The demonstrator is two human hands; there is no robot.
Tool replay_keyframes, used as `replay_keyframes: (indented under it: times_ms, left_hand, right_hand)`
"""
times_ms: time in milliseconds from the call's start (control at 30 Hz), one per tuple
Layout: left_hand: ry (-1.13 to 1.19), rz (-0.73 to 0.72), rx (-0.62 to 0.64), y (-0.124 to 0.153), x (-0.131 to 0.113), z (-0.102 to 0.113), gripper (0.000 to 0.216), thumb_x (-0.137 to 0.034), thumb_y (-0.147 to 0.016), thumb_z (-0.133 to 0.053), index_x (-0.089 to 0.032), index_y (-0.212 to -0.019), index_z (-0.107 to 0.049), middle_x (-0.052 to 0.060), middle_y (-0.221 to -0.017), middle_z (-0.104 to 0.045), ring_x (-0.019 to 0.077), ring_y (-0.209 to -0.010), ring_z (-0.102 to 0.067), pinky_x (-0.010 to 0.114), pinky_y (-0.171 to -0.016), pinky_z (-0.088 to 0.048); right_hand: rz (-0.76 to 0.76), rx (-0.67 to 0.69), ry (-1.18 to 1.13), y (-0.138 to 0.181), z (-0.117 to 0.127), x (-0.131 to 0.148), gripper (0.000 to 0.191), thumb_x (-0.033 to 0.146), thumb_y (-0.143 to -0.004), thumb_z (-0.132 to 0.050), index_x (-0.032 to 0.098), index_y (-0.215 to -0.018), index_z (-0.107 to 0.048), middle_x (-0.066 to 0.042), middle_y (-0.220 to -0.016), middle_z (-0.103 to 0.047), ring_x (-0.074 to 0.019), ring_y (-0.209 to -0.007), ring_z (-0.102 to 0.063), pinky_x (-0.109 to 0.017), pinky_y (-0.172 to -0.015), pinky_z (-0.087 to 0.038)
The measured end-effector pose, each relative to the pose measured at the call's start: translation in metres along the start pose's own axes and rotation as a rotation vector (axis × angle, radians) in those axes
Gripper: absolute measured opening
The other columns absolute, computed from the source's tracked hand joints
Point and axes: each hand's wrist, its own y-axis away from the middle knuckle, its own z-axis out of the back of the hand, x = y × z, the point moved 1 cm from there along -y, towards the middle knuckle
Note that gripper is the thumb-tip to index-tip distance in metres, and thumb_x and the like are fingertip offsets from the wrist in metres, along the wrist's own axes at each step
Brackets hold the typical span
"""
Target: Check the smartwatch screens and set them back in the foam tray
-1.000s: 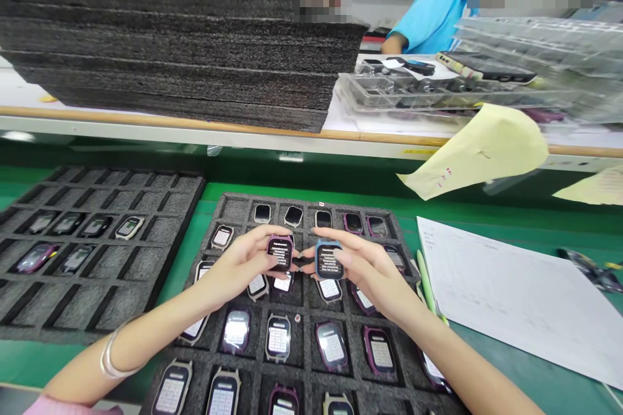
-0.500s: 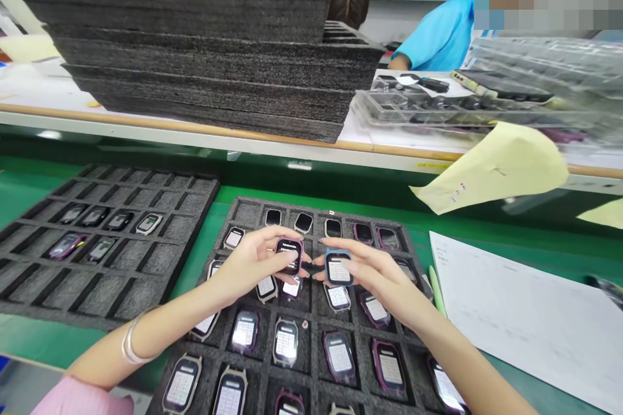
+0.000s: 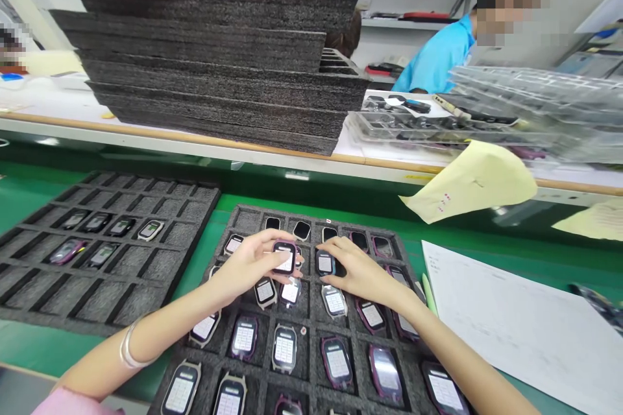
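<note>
A dark foam tray (image 3: 311,384) in front of me holds several small watch bodies with lit screens. My left hand (image 3: 250,262) pinches a purple-edged watch body (image 3: 284,257) just above the tray's second row. My right hand (image 3: 355,272) has its fingers on a blue-edged watch body (image 3: 324,263), which sits low at a pocket in the same row. The two hands are close together, almost touching.
A second foam tray (image 3: 146,259) with a few watch bodies lies to the left. White paper (image 3: 516,318) lies at the right, yellow sheets (image 3: 474,181) hang off the shelf. A tall stack of foam trays (image 3: 219,71) and clear plastic trays (image 3: 487,117) stand behind. A person in blue (image 3: 438,58) works beyond.
Both hands have dropped toward the tray. The blue-edged watch body has gone from being held up to resting at a pocket. The view has tilted up.
</note>
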Motion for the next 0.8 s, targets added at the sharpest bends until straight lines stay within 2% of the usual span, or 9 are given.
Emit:
replay_keyframes:
  times_ms: [100,167,200,267,333,400,500,600,800]
  left_hand:
    - [-0.282,-0.106,-0.026,-0.013,0.005,0.022,0.054,-0.031,-0.076,-0.075,-0.018,-0.122,-0.050,0.009,-0.105,-0.068,0.0233,-0.095,-0.070,0.035,-0.083,-0.059]
    - [-0.638,-0.178,-0.144,-0.028,0.011,0.045,0.049,-0.037,-0.078,-0.072,-0.018,-0.120,-0.053,0.009,-0.103,-0.067,0.0216,-0.088,-0.070,0.032,-0.074,-0.060]
    - [-0.718,-0.185,-0.218,-0.036,0.015,0.057,0.044,-0.038,-0.080,-0.070,-0.016,-0.116,-0.057,0.010,-0.106,-0.065,0.0219,-0.085,-0.069,0.031,-0.069,-0.060]
    - [-0.801,-0.176,-0.309,-0.051,0.023,0.079,0.033,-0.038,-0.086,-0.061,-0.013,-0.108,-0.061,0.014,-0.111,-0.060,0.0208,-0.079,-0.069,0.029,-0.058,-0.058]
    - [-0.873,-0.152,-0.360,-0.064,0.031,0.094,0.028,-0.035,-0.089,-0.055,-0.010,-0.101,-0.063,0.014,-0.105,-0.060,0.0172,-0.064,-0.067,0.027,-0.050,-0.054]
    - [-0.957,-0.151,-0.380,-0.071,0.036,0.101,0.026,-0.033,-0.091,-0.052,-0.010,-0.096,-0.064,0.012,-0.098,-0.061,0.0153,-0.056,-0.064,0.027,-0.048,-0.052]
    - [-1.098,-0.217,-0.383,-0.076,0.039,0.100,0.024,-0.031,-0.093,-0.049,-0.013,-0.091,-0.065,0.011,-0.096,-0.062,0.0221,-0.077,-0.067,0.032,-0.068,-0.056]
    - [-1.222,-0.291,-0.357,-0.079,0.038,0.099,0.024,-0.027,-0.094,-0.045,-0.016,-0.086,-0.065,0.011,-0.096,-0.061,0.0279,-0.101,-0.060,0.040,-0.095,-0.048]
    - [-1.344,-0.313,-0.344,-0.078,0.038,0.110,0.023,-0.026,-0.094,-0.041,-0.017,-0.098,-0.062,0.014,-0.111,-0.056,0.0318,-0.113,-0.051,0.048,-0.102,-0.041]
  right_hand:
    - [0.023,-0.014,0.028,-0.001,0.007,-0.006,0.059,0.034,-0.074,-0.080,0.019,-0.129,-0.062,-0.014,-0.120,-0.061,-0.0366,-0.115,-0.054,-0.052,-0.100,-0.044]
    - [0.027,-0.054,0.028,-0.001,0.015,-0.016,0.060,0.045,-0.078,-0.076,0.022,-0.132,-0.060,-0.013,-0.127,-0.059,-0.0353,-0.121,-0.052,-0.052,-0.103,-0.041]
    - [0.019,-0.091,0.027,-0.002,0.020,-0.023,0.058,0.049,-0.082,-0.072,0.023,-0.132,-0.059,-0.012,-0.131,-0.058,-0.0347,-0.124,-0.050,-0.052,-0.106,-0.039]
    - [-0.022,-0.191,0.024,-0.005,0.030,-0.042,0.052,0.054,-0.089,-0.060,0.022,-0.130,-0.060,-0.013,-0.136,-0.054,-0.0343,-0.130,-0.045,-0.053,-0.112,-0.030]
    - [-0.090,-0.283,0.014,-0.010,0.040,-0.063,0.053,0.059,-0.092,-0.050,0.019,-0.126,-0.063,-0.016,-0.137,-0.054,-0.0359,-0.132,-0.043,-0.053,-0.115,-0.025]
    - [-0.160,-0.313,-0.022,-0.014,0.047,-0.081,0.059,0.064,-0.093,-0.042,0.017,-0.118,-0.068,-0.016,-0.130,-0.061,-0.0375,-0.127,-0.049,-0.052,-0.113,-0.028]
    - [-0.243,-0.272,-0.105,-0.014,0.049,-0.096,0.063,0.067,-0.095,-0.037,0.015,-0.103,-0.073,-0.015,-0.111,-0.071,-0.0360,-0.111,-0.062,-0.050,-0.104,-0.041]
    - [-0.286,-0.235,-0.185,-0.011,0.044,-0.099,0.061,0.064,-0.098,-0.039,0.014,-0.098,-0.072,-0.009,-0.099,-0.074,-0.0299,-0.102,-0.067,-0.048,-0.099,-0.045]
    - [-0.349,-0.265,-0.293,-0.007,0.041,-0.102,0.060,0.064,-0.099,-0.039,0.014,-0.095,-0.072,-0.007,-0.098,-0.073,-0.0264,-0.100,-0.067,-0.047,-0.100,-0.044]
